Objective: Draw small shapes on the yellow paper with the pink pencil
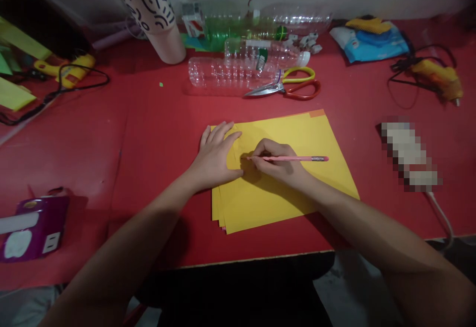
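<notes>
A stack of yellow paper sheets [282, 198] lies on the red table, its layers slightly fanned at the lower left, with an orange edge showing at the top right corner. My left hand [215, 158] rests with spread fingers on the left part of the top sheet. Held in my right hand [278, 163] is a pink pencil [293, 158], its eraser end pointing right and its tip at the paper near my left thumb. A faint line shows on the paper between the hands.
Scissors [282, 89] with yellow and red handles lie beyond the paper, beside clear plastic bottles [230, 71]. A white tumbler [163, 34] stands at the back left. Glue guns [439, 79] with cords lie right and left. A purple box [37, 228] sits at left.
</notes>
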Action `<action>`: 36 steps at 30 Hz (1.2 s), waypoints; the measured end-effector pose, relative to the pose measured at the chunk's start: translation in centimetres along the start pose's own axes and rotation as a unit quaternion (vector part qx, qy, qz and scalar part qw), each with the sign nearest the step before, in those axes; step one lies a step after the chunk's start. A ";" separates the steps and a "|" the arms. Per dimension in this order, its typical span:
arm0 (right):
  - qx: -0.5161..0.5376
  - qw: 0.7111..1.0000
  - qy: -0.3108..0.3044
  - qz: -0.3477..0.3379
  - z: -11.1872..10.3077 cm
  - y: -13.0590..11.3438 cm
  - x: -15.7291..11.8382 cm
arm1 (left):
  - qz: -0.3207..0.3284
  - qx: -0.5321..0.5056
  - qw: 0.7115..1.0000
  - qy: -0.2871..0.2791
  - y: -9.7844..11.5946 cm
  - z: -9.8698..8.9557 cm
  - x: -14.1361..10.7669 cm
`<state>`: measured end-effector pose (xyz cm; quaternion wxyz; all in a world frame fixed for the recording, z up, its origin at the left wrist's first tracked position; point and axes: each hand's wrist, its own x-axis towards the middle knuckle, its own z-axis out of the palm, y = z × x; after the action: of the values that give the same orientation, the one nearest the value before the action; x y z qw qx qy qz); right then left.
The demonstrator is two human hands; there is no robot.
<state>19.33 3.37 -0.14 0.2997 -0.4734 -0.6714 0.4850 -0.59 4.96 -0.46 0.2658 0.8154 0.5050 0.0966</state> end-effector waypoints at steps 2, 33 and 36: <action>0.002 1.000 0.003 -0.004 0.0 0.0 0.0 | 0.000 0.003 1.000 0.000 0.0 0.0 0.0; -0.028 0.998 0.019 -0.056 0.0 0.6 0.1 | -0.001 0.006 1.000 -0.018 0.0 -0.2 0.0; -0.032 0.997 0.021 -0.060 0.0 0.6 0.1 | -0.007 0.012 1.000 -0.023 0.2 -0.3 0.0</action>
<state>19.48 3.51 -0.68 0.3271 -0.4520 -0.7074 0.4340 -0.58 5.01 -0.11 0.2685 0.8171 0.5054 0.0698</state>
